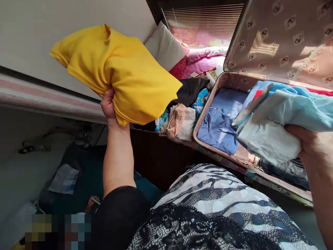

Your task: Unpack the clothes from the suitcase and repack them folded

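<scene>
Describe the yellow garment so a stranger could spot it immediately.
Start at the open suitcase on the right, then look left and up, in front of the pale wall. The folded yellow garment is held up by the left hand, the only bright yellow cloth there.

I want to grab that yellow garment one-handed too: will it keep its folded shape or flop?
Probably flops: the yellow garment sags over the left hand gripping one edge. It looks light, held aloft by a bunched corner. Its soft folds will likely come undone unless supported.
</scene>
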`<state>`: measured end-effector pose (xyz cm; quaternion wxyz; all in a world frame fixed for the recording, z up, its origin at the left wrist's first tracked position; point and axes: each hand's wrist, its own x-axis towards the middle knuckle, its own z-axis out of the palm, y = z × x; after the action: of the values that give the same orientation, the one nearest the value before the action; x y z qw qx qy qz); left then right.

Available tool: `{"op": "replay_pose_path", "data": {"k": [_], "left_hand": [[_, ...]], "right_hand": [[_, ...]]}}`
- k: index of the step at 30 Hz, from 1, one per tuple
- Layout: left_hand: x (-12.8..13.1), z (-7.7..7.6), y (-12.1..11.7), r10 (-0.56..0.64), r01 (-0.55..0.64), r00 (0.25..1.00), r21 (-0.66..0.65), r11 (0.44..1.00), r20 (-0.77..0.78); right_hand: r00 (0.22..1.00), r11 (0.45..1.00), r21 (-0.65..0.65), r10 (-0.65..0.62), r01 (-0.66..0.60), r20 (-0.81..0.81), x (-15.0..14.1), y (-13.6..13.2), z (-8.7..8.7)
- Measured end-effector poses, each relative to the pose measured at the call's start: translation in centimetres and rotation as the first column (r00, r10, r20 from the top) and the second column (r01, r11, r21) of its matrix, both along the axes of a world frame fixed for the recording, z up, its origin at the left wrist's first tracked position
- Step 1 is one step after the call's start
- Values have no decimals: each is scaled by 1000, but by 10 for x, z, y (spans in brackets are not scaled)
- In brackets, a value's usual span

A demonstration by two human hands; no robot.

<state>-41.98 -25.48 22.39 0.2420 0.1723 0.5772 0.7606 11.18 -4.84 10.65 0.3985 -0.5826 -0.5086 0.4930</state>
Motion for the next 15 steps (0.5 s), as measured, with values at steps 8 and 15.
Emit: {"op": "replay_pose_path", "data": {"k": [8, 15], "left_hand": [[-53, 8, -56, 80, -79, 997, 53, 995, -10], [-88, 21, -75, 140, -142, 990, 110, 984, 28]], "right_hand": [[903, 915, -313, 110, -256, -415, -162, -42, 25], [829, 790, -356, 316, -499, -462, -270, -66, -35]]}}
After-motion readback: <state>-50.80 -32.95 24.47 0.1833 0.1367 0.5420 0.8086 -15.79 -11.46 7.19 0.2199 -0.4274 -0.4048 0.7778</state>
